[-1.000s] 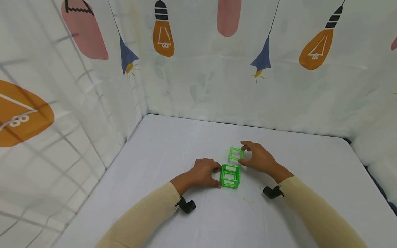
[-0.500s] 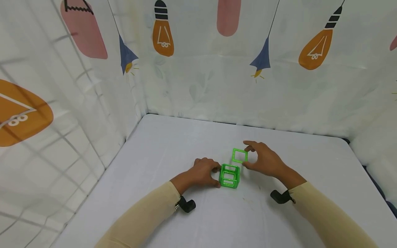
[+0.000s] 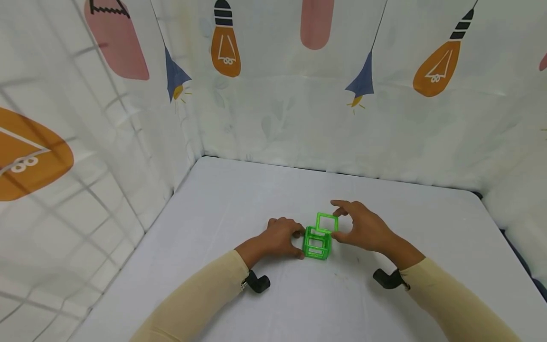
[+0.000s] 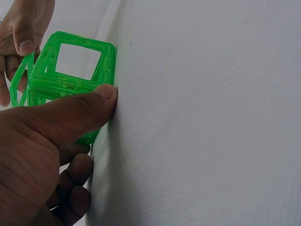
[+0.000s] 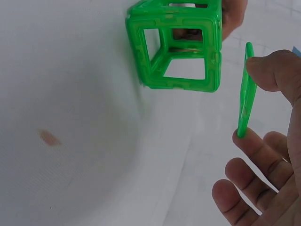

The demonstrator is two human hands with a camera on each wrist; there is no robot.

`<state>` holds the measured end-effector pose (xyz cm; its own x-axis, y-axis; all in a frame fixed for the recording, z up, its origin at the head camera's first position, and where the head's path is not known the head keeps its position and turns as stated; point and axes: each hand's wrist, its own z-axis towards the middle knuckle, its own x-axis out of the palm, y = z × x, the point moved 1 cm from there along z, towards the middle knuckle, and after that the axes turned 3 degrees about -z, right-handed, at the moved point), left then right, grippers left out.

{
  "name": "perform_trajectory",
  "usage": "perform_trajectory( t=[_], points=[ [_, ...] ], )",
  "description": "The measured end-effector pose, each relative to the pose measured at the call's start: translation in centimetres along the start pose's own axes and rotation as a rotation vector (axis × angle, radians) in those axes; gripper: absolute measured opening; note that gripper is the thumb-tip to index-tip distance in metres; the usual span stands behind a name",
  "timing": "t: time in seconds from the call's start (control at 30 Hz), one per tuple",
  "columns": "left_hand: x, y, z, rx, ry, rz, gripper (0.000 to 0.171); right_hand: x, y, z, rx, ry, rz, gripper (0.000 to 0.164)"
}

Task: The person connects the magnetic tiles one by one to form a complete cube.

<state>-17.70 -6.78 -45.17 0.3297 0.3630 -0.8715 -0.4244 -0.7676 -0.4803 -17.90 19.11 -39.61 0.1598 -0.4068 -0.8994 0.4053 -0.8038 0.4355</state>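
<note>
On the white table stands a green open-framed cube [image 3: 316,252] built of square magnetic tiles. The left hand [image 3: 279,238] grips its left side, thumb along the near face, as the left wrist view shows with the cube [image 4: 108,59] beside the thumb. Between thumb and finger the right hand [image 3: 363,227] pinches a single green square magnetic tile [image 3: 327,214] by its right edge. That tile is tilted up just over the cube's far top edge. In the right wrist view a gap separates the tile [image 5: 247,92] from the cube [image 5: 174,84].
A white cloth covers the table [image 3: 239,190]. Behind it hangs a patterned curtain [image 3: 273,95], with another along the left side. Each sleeve carries a black wrist camera, one at the left wrist [image 3: 258,282] and one at the right [image 3: 386,279].
The right hand moved the tile slightly right, then back left and nearer, so it now overlaps the cube's top in the head view. The left hand and cube stayed in place.
</note>
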Motion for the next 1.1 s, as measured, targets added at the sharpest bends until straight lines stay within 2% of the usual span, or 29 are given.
perform_trajectory(
  t=[0.5,0.93,1.1],
  points=[
    [0.0,0.0,0.1,-0.011,0.007,0.001,0.06,0.8,0.8,-0.7,-0.033,-0.01,-0.027,0.086],
    [0.1,0.2,0.1,-0.009,0.007,-0.012,0.059,1.5,1.2,-1.0,-0.049,0.029,-0.008,0.087],
    [0.1,0.2,0.0,-0.004,0.007,-0.016,0.059,1.8,1.4,-1.0,-0.064,0.02,-0.017,0.086]
  ],
)
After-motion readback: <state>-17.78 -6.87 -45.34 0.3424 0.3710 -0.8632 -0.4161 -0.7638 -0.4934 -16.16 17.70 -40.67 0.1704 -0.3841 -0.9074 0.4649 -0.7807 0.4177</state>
